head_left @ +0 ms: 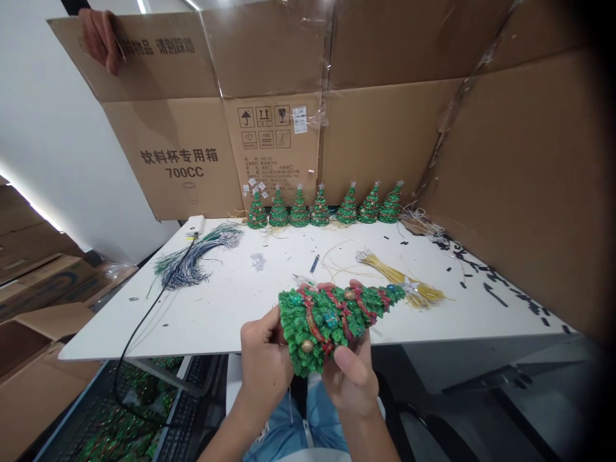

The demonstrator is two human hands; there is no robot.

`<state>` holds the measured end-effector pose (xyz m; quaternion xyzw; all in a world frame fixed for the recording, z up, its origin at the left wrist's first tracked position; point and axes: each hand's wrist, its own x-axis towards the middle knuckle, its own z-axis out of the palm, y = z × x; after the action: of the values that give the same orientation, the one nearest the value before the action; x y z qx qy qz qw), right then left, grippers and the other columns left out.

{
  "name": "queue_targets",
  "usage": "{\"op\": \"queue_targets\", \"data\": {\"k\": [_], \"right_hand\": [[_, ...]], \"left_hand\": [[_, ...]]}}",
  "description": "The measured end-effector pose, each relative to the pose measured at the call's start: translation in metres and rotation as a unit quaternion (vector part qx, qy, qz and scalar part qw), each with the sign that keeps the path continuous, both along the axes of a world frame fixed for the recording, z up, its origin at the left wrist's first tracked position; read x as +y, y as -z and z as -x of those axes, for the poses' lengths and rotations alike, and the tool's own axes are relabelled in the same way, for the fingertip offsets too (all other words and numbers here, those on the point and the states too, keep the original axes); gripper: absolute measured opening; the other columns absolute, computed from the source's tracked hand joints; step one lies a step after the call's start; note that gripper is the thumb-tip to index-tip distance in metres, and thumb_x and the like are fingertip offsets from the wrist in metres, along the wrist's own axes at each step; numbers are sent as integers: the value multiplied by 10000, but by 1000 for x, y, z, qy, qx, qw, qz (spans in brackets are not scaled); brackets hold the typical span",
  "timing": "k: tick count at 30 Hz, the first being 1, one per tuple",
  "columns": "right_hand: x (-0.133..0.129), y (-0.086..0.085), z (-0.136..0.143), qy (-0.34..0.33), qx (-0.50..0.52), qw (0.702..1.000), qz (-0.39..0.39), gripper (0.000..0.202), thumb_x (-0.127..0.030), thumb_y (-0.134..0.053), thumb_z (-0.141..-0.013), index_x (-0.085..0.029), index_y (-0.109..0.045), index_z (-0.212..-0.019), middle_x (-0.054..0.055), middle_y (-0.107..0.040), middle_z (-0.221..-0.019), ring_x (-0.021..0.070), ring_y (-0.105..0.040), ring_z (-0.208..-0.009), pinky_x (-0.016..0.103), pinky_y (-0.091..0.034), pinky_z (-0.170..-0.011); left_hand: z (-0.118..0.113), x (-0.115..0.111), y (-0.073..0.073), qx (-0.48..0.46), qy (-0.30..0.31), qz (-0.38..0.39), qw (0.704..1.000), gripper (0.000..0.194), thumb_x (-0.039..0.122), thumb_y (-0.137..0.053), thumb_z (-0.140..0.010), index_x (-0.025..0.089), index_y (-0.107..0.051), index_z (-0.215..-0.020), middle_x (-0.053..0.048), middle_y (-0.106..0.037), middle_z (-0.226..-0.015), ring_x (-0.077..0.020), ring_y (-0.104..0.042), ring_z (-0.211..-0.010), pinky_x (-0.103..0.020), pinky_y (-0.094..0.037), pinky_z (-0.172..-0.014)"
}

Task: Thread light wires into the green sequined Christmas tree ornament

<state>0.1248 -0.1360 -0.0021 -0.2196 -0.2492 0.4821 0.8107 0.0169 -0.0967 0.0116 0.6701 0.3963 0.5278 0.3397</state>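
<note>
A green glittery Christmas tree ornament (332,321) with red garlands and gold balls lies sideways between my hands, above the table's front edge. Its star tip points right; its broad base faces left. My left hand (267,353) closes on the base, with some fingers hidden behind it. My right hand (353,375) grips the underside, thumb in front and fingertips showing over the top. Just behind the tree, partly hidden by it, lies a small pale object (304,281). To the right rests a bundle of yellow wires (385,273).
Several finished-looking trees (320,206) line the back of the white table (231,321). A bundle of dark wires (187,263), a black cable (144,321) and a blue pen-like tool (314,263) lie there. Black scraps (495,295) dot the right. Cardboard (385,141) walls the back; another person's hand (100,38) holds it.
</note>
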Motion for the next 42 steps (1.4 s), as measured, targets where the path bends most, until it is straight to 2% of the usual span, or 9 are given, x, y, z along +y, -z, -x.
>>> {"op": "queue_targets", "data": {"k": [5,14,18,23,28,35,40,42], "right_hand": [[0,-1,1,-3,15,1000,-10,1023,-358,-893,-693,-426,-349,-1556,100,-632,-1430,376,-632,-1288,660,-492,-1066],[-1,5,0,6,1,1000,-6,918,-324,-878,-704,-398,-429,-1502,101,-649,-1408,354,-638,-1282,621,-505,-1061],[0,6,1,6,10,1000,-7,864,-316,-862,-717,-407,-462,-1478,82,-666,-1382,342,-649,-1267,605,-522,-1049],[-1,6,1,14,16,1000,17,903,-297,-886,-681,-406,-469,-1473,76,-680,-1370,347,-666,-1243,589,-542,-1030],[0,6,1,11,6,1000,13,895,-268,-876,-716,-421,-452,-1489,68,-641,-1432,330,-628,-1299,585,-502,-1084],[-3,4,7,18,-2,1000,10,947,-249,-862,-722,-414,-396,-1529,79,-578,-1499,333,-592,-1340,596,-484,-1107],[-1,2,9,54,-25,998,-8,1061,-225,-883,-713,-414,-297,-1577,97,-580,-1494,328,-596,-1336,593,-475,-1118],[0,4,8,63,-45,997,-21,1082,-211,-885,-716,-417,-273,-1584,99,-579,-1495,322,-599,-1334,586,-475,-1121]], "left_hand": [[1,1,-3,3,4,1,1000,254,299,-716,-722,170,-532,-603,51,-428,-553,-100,-300,-584,-230,-285,-535],[0,2,-10,-24,57,25,998,288,336,-732,-694,161,-537,-575,42,-452,-558,-103,-321,-595,-224,-297,-524],[0,4,-5,-16,49,23,998,226,301,-702,-711,158,-565,-603,41,-449,-571,-106,-325,-604,-224,-308,-533],[-1,6,1,-2,21,9,1000,222,272,-675,-727,162,-542,-587,46,-419,-557,-100,-298,-595,-219,-290,-522],[2,10,1,13,10,6,1000,215,288,-702,-736,161,-575,-618,46,-461,-567,-102,-318,-594,-217,-316,-535],[0,12,6,-3,-6,-55,998,263,251,-673,-770,161,-527,-570,56,-390,-536,-95,-292,-580,-215,-277,-515],[1,12,1,-29,28,-10,999,160,241,-651,-777,166,-583,-653,30,-517,-615,-124,-427,-637,-212,-387,-581],[2,13,-1,-45,32,10,998,162,222,-674,-752,178,-556,-650,31,-523,-622,-140,-477,-678,-214,-426,-625]]}}
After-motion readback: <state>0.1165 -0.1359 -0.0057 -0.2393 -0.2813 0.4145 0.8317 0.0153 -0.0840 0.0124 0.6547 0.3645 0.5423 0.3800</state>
